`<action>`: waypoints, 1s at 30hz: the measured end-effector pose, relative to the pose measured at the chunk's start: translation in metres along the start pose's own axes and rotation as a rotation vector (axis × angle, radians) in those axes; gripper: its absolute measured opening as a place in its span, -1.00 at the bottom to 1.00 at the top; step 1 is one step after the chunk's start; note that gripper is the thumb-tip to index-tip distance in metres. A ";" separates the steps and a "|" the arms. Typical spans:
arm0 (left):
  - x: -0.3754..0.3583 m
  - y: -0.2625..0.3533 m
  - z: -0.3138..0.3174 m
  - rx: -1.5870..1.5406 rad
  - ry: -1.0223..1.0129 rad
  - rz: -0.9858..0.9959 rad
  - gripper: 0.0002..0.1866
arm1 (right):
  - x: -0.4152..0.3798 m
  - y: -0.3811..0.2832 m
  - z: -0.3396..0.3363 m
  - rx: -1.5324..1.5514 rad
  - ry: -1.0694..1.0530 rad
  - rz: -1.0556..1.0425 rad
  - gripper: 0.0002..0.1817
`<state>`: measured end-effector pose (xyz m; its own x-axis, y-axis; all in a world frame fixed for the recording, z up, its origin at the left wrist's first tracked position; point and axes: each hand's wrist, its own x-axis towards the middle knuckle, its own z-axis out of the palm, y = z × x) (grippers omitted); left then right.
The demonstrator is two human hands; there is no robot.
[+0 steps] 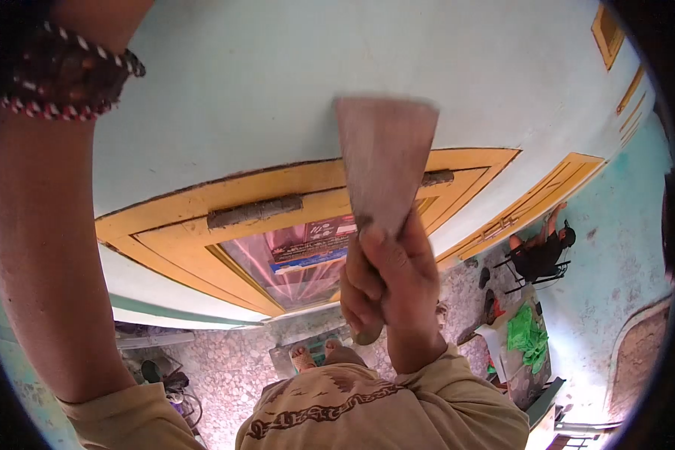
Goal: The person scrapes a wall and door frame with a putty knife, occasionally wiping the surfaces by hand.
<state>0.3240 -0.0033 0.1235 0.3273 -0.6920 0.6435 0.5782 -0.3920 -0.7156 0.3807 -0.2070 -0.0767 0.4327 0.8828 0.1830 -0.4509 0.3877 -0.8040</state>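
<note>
Got my right hand (pixel 394 277) wrapped round a scraper (pixel 388 157), blade up in front of the yellow frame (pixel 281 185), tip past its top edge. Left hand's out of view, can't tell its grip.

Scraper (pixel 388 154) in my right hand (pixel 394 281), wall (pixel 225 82) and window (pixel 307 266) behind it, my left arm (pixel 49 240) at left, another person (pixel 540 255) far right.

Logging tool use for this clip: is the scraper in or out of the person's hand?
In: the right hand is closed around the lower end of the scraper, its wide end projecting beyond the thumb.
</note>
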 end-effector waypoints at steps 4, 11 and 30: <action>0.001 -0.004 -0.002 0.020 0.021 -0.008 -0.45 | -0.006 0.005 -0.008 -0.034 0.005 0.014 -0.69; 0.005 -0.007 0.002 0.046 0.055 -0.010 -0.43 | -0.009 0.011 -0.013 -0.101 0.036 0.018 -0.73; 0.018 -0.005 -0.003 0.169 -0.076 -0.004 -0.40 | -0.006 0.006 -0.012 -0.068 -0.052 -0.037 -0.71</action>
<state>0.3242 -0.0155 0.1377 0.3766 -0.6402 0.6695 0.6950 -0.2826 -0.6611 0.3847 -0.2131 -0.0895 0.4058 0.8816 0.2411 -0.3809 0.4030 -0.8322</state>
